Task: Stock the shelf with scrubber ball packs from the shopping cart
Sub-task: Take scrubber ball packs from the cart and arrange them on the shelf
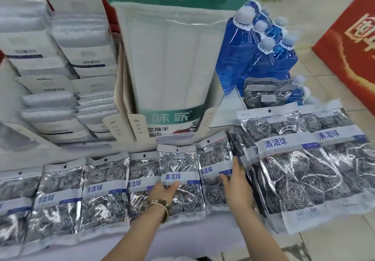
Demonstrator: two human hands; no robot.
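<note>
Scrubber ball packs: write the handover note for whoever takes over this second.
Left hand: fingers lie on the middle pack, which overlaps its neighbours; whether it grips is unclear.
Right hand: flat, fingers straight, its edge against the leaning stack at the right end.
Done: a row of packs is laid out side by side.
Left: settle the middle pack and tidy the leaning stack. One stray pack lies by the blue bottles. The cart is out of view, so remaining stock is unknown.
</note>
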